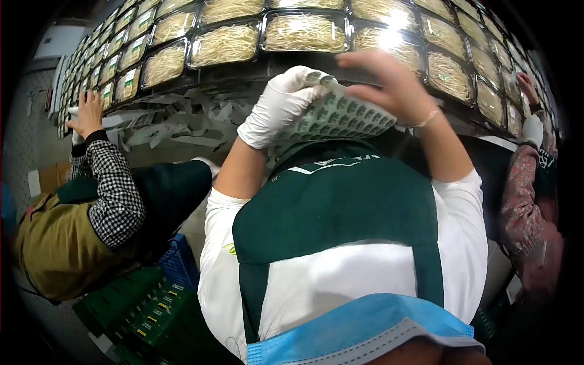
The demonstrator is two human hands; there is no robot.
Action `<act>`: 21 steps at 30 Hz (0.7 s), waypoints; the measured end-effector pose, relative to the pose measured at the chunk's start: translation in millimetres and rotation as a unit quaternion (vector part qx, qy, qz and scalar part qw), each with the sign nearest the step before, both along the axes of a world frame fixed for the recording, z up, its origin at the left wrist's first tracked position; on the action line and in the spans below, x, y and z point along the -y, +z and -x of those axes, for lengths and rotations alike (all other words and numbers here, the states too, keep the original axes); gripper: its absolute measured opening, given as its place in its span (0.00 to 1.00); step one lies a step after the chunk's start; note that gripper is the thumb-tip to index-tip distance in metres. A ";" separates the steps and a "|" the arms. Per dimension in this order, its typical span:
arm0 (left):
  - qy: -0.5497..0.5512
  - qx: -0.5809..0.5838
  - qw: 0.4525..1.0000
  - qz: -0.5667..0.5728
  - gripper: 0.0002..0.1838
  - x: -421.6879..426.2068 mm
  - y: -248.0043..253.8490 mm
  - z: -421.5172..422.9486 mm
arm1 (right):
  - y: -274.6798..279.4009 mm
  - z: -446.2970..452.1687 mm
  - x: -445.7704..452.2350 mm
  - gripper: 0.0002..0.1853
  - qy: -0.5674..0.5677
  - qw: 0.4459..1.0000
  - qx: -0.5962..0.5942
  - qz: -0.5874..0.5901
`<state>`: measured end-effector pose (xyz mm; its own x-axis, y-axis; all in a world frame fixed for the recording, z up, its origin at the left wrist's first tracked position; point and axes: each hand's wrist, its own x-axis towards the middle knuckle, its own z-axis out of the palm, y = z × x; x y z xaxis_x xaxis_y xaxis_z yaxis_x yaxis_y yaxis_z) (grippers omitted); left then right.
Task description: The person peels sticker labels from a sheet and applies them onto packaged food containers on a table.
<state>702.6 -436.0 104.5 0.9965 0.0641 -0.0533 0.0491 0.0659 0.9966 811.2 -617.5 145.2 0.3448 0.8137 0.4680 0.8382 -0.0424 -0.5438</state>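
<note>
My left hand (pixel 286 100), in a white glove, is closed on the upper left edge of a sheet of stickers (pixel 340 115). The sheet bends in front of my apron and carries rows of small green and white labels. My bare right hand (pixel 392 82) hovers at the sheet's right side. Its fingers and thumb are stretched apart, slightly blurred, and no object shows between them. Just beyond both hands stands the nearest row of black trays of bean sprouts (pixel 304 33) under clear covers.
More sprout trays fill the table; several at left bear green labels (pixel 129 82). Strips of backing paper (pixel 182 118) hang below the table edge. A co-worker in a checked sleeve (pixel 115 201) is at left, another in a flowered sleeve (pixel 523 188) at right. Green crates (pixel 164 313) stand lower left.
</note>
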 end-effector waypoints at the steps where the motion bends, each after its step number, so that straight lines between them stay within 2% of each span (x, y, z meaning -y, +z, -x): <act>1: -0.008 -0.001 0.999 -0.031 0.09 -2.3 0.2 6.8 | -2.6 9.8 -18.8 0.17 0.004 0.998 0.056 -0.009; 4: 0.002 -0.093 0.994 -0.055 0.08 -1.7 12.3 32.2 | -15.8 35.2 -42.0 0.10 -0.004 0.985 0.171 0.001; 6: -0.024 -0.081 0.995 -0.045 0.09 -4.5 2.3 42.9 | -23.0 47.4 -45.2 0.07 -0.002 0.986 0.168 -0.024; 8: -0.060 -0.064 0.996 -0.009 0.08 -8.3 -16.3 53.9 | -23.0 46.3 -34.4 0.06 0.023 0.999 0.043 -0.010; 9: -0.094 -0.076 0.993 -0.015 0.07 -11.8 -19.6 62.1 | -25.1 38.7 -25.2 0.06 -0.067 0.994 -0.090 -0.008; 10: -0.126 -0.088 0.988 -0.020 0.07 -15.1 -20.3 70.9 | -29.7 22.9 -13.1 0.06 -0.152 0.963 -0.221 -0.008; 12: -0.064 -0.174 0.973 0.140 0.05 -16.9 -10.9 83.1 | -65.4 -38.9 10.8 0.09 -0.260 0.929 -0.261 -0.046; 14: 0.017 -0.134 0.977 0.168 0.07 -16.2 -18.9 88.8 | -87.1 -60.9 20.2 0.11 -0.316 0.927 -0.199 -0.028; 16: 0.020 -0.123 0.974 0.189 0.12 -19.5 -21.4 88.6 | -96.7 -62.4 17.6 0.14 -0.356 0.928 -0.088 0.058; 18: 0.034 -0.093 0.980 0.175 0.15 -10.9 -15.9 86.2 | -106.6 -65.1 15.6 0.15 -0.336 0.937 -0.054 0.076; 19: 0.043 -0.061 0.984 0.161 0.19 -8.6 -14.2 84.0 | -107.2 -68.7 20.3 0.20 -0.310 0.944 -0.064 0.097; 20: 0.000 -0.037 0.987 0.159 0.24 -9.7 -17.4 81.4 | -103.6 -73.1 27.0 0.20 -0.311 0.944 -0.060 0.095; 21: -0.001 -0.062 0.986 0.153 0.25 -18.1 -17.2 75.8 | -106.5 -81.1 24.0 0.23 -0.360 0.913 0.076 0.174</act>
